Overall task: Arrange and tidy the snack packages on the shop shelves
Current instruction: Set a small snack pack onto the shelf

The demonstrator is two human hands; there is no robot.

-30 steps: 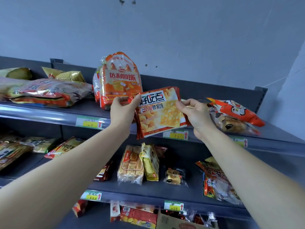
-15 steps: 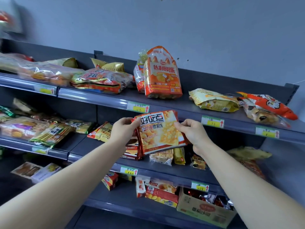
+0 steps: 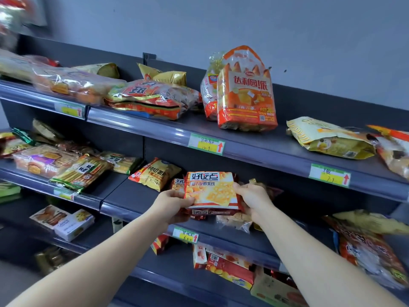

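A flat red-and-yellow cracker packet (image 3: 212, 190) sits low over the middle shelf (image 3: 132, 199), on top of a matching packet (image 3: 205, 212) lying there. My left hand (image 3: 170, 204) grips its lower left edge and my right hand (image 3: 251, 196) grips its right edge. A third packet of the same kind (image 3: 177, 185) shows just behind on the left.
An upright orange bag (image 3: 245, 96) stands on the top shelf (image 3: 254, 149), with flat bags to its left and a yellow bag (image 3: 327, 138) to its right. A yellow chip bag (image 3: 157, 173) lies left of my hands. Boxes and packets fill the bottom shelf (image 3: 172, 269).
Both hands have brought the cracker packet down from top-shelf height to the middle shelf, onto the matching packets. The view has swung left and down.
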